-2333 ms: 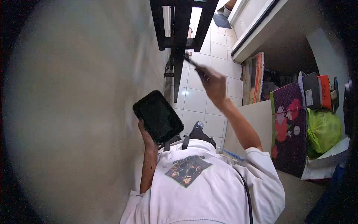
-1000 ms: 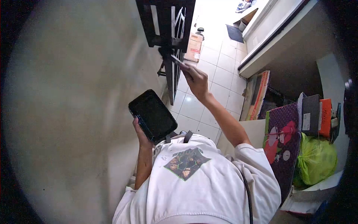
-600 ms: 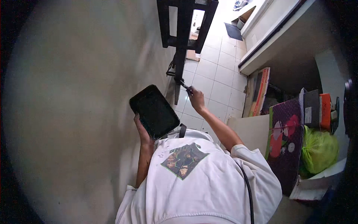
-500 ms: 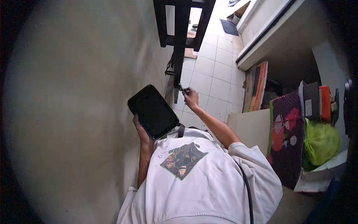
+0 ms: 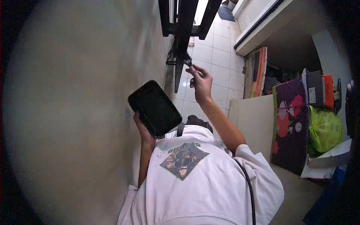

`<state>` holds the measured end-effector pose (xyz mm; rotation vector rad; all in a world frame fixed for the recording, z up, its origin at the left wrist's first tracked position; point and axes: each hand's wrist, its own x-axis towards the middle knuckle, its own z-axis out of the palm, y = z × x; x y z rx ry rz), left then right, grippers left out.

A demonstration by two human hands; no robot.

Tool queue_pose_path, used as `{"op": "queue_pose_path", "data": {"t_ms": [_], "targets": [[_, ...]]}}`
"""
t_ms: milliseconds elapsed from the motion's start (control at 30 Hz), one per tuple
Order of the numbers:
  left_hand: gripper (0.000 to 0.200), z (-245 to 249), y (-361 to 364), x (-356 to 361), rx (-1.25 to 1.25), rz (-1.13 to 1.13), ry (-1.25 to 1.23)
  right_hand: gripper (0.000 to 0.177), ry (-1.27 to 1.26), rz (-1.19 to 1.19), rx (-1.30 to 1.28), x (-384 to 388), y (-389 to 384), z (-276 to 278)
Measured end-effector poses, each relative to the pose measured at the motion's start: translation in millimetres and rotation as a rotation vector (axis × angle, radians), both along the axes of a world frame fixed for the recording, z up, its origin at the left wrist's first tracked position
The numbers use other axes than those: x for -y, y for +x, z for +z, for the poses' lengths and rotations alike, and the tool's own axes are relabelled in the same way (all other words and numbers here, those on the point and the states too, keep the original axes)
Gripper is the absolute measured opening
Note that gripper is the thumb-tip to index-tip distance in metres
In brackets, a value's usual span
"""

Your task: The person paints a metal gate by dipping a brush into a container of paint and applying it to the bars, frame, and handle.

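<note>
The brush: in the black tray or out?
Out. The right hand holds the brush up by the gate, apart from the tray.

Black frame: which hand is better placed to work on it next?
Right. The right hand holds a brush up by the frame; the left hand is busy holding the tray.

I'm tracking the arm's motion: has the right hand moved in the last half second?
Yes. The right hand with its brush has moved along the black bar, away from its free end.
</note>
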<state>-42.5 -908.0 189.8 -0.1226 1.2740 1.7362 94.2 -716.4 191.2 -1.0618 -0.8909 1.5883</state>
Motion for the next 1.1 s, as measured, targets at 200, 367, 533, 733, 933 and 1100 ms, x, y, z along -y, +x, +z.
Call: {"op": "queue_pose_path", "data": {"t_ms": [200, 367, 533, 733, 933, 1100], "targets": [[0.064, -2.2, -7.4, 0.7, -0.086, -0.024, 0.019, 0.030, 0.144, -0.051, -0.023, 0.3, -3.5, -29.4], [0.067, -6.5, -4.2, 0.2, 0.042, -0.039, -0.045, 0.025, -0.046, -0.077, 0.091, 1.4, -8.0, -137.4], [0.067, -16.0, 3.6, -2.2, -0.002, -0.114, -0.031, 0.030, -0.430, -0.209, 0.259, 7.6, -3.5, -267.0], [0.064, 0.1, 8.3, -1.2, -0.013, -0.119, 0.034, 0.028, -0.510, -0.180, 0.097, -20.1, -29.9, -239.2], [0.057, 19.6, 18.0, 3.9, -0.010, 0.024, -0.030, 0.023, -0.512, -0.137, -0.242, -19.4, -7.3, -126.8], [0.064, 14.3, 17.9, 9.7, 0.063, -0.065, -0.003, 0.032, -0.151, 0.035, -0.229, -8.2, 17.3, 21.9]]}}
